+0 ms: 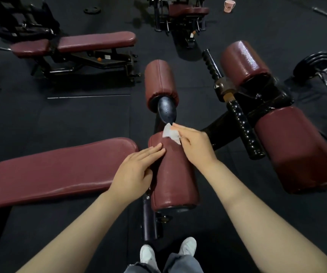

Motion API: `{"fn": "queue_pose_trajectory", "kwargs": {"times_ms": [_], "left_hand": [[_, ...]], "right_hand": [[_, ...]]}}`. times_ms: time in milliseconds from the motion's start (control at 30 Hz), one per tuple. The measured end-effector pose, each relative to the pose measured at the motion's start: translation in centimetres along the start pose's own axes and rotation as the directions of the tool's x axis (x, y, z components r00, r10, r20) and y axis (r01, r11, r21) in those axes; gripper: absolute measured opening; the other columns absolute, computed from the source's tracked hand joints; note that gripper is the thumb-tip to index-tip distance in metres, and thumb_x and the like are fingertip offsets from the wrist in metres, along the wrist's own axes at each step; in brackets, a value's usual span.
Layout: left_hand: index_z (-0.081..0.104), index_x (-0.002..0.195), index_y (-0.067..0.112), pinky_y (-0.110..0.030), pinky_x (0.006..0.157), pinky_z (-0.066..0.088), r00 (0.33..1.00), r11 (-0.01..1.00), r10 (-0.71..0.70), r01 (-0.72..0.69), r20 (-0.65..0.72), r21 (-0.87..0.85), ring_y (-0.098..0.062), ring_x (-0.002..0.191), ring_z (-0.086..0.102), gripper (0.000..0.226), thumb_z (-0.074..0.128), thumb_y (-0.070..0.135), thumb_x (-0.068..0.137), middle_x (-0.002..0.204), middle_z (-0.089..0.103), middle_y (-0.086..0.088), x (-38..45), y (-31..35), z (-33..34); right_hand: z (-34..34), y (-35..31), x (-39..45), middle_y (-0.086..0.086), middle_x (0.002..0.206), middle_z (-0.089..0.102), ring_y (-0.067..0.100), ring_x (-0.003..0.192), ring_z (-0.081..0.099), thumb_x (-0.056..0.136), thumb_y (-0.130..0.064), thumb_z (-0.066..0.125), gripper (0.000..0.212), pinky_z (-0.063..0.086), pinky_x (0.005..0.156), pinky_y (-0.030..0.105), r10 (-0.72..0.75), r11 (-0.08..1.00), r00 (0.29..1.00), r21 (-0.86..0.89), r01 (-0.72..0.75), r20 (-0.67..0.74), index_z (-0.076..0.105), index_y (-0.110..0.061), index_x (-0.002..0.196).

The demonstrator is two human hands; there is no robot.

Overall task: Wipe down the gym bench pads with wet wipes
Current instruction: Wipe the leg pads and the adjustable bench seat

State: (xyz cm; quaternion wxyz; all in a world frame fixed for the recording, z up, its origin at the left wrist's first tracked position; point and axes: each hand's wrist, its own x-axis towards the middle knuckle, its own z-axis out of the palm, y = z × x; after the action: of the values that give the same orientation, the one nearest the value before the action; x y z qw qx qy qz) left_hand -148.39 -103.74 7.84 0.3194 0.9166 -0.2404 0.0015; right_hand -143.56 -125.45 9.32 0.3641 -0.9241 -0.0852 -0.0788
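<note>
At the near left a long maroon bench pad point(46, 170) lies flat, its far end just beside the roller pad at the centre. Farther off on the left stands a second bench point(74, 43) with a maroon seat and back on a black frame, and a black weight plate point(92, 10) lies on the dark floor beyond it. The left hand point(134, 171) rests flat on the near roller pad point(173, 174), its fingers straight and together, the fingertips touching the pad's upper left side; it holds nothing. That roller pad is a maroon cylinder standing in the middle of the scene, above a black post point(150, 219) and the person's white shoes point(167, 251) at the near edge. At the pad's far end lies the white wet wipe point(170, 133), crumpled and pressed against the top rim. The right hand point(195, 145) holds the wipe, its fingers curled over it from the right, with the forefinger reaching along the wipe's far edge. Just beyond the wipe a black curved frame tube point(166, 111) rises into a second maroon roller point(160, 83). To the right a black knurled bar point(243, 125) runs near to far, and past it sit two more maroon rollers, one far point(244, 62) and one large and near point(296, 148). At the far right edge lies a black plate on a bar point(312, 64), and a pink cup point(229, 5) stands on the floor far off.
</note>
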Motion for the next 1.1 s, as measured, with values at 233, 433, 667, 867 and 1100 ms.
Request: {"fn": "queue_pose_trajectory", "kwargs": {"times_ms": [233, 433, 667, 867, 1100], "left_hand": [[0.050, 0.144, 0.026, -0.026, 0.119, 0.028, 0.983, 0.930, -0.176, 0.182, 0.046, -0.318, 0.008, 0.140, 0.032, 0.078, 0.046, -0.018, 0.080, 0.150, 0.040, 0.023, -1.7, -1.9, 0.6], [0.062, 0.132, 0.026, -0.021, 0.116, 0.031, 0.964, 0.924, -0.266, 0.258, 0.010, -0.280, 0.008, 0.131, 0.042, 0.065, 0.048, -0.010, 0.081, 0.140, 0.054, 0.020, -0.1, -1.0, -0.9], [0.031, 0.154, 0.032, -0.032, 0.120, 0.024, 0.991, 0.987, -0.075, 0.089, 0.114, -0.131, 0.000, 0.145, 0.028, 0.086, 0.045, 0.005, 0.074, 0.159, 0.026, 0.017, 0.3, -0.7, -0.4], [0.032, 0.152, 0.030, -0.034, 0.121, 0.023, 0.957, 0.959, -0.217, 0.245, 0.191, -0.142, -0.012, 0.147, 0.029, 0.082, 0.045, 0.002, 0.077, 0.155, 0.039, 0.006, -1.7, -3.2, 1.2], [0.032, 0.144, 0.047, -0.029, 0.122, 0.019, 0.921, 0.857, -0.332, 0.385, 0.206, -0.341, 0.000, 0.145, 0.026, 0.083, 0.044, -0.009, 0.082, 0.155, 0.036, 0.011, -2.4, -2.8, 1.9]], "right_hand": [[-1.7, -2.2, -12.8, 0.002, 0.131, 0.062, 0.013, 0.128, 0.054, 0.095, -0.002, 0.047, 0.033, 0.042, 0.109, 0.036, -0.434, 0.901, 0.880, 0.085, 0.426, 0.194, 0.069, -0.009, 0.119], [-0.6, -0.1, 0.0, 0.010, 0.129, 0.063, 0.025, 0.122, 0.058, 0.088, 0.000, 0.041, 0.041, 0.035, 0.111, 0.034, -0.277, 0.950, 0.952, -0.113, 0.292, 0.128, 0.068, -0.003, 0.120], [-1.4, -1.5, -6.5, -0.003, 0.133, 0.059, 0.006, 0.129, 0.051, 0.088, 0.010, 0.047, 0.043, 0.035, 0.114, 0.031, -0.218, 0.976, 0.968, 0.034, 0.215, 0.128, 0.067, -0.009, 0.121], [-1.6, -2.5, -10.9, 0.002, 0.125, 0.067, 0.014, 0.124, 0.057, 0.100, -0.003, 0.039, 0.037, 0.042, 0.109, 0.036, -0.574, 0.796, 0.772, -0.035, 0.604, 0.273, 0.074, -0.010, 0.111], [0.3, -0.8, 2.1, 0.008, 0.126, 0.065, 0.025, 0.123, 0.058, 0.086, 0.001, 0.041, 0.043, 0.034, 0.112, 0.028, -0.193, 0.964, 0.973, -0.160, 0.212, 0.127, 0.073, -0.009, 0.113]]}}
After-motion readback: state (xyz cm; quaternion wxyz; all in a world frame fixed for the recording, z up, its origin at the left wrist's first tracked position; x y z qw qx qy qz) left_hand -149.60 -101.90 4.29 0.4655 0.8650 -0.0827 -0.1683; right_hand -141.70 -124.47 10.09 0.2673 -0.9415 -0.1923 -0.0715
